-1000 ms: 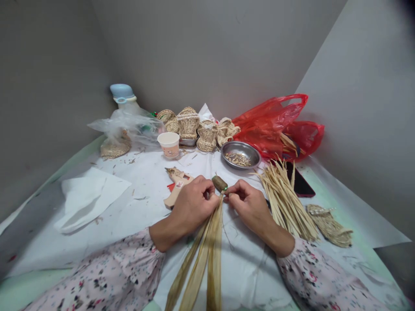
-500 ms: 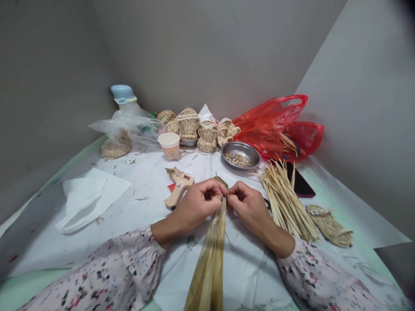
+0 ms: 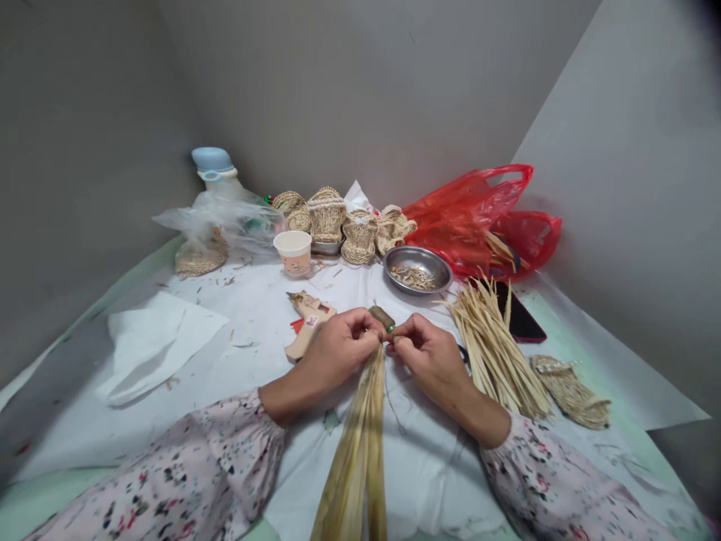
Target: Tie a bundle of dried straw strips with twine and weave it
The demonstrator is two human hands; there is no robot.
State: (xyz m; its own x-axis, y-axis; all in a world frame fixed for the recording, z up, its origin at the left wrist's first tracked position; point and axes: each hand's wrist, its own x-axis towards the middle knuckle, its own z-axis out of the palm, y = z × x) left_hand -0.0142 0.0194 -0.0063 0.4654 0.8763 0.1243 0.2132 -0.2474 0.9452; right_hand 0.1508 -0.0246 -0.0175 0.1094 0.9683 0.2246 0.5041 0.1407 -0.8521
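- Left hand point(image 3: 339, 355) and right hand point(image 3: 428, 359) pinch the straw strips point(image 3: 360, 458) just below a small bundle point(image 3: 381, 318).
- Strips look light, bendy, easily split; best held near the pinch.

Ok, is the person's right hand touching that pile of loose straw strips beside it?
Apart. The head view shows a gap of white sheet between the right hand and the pile of loose straw strips.
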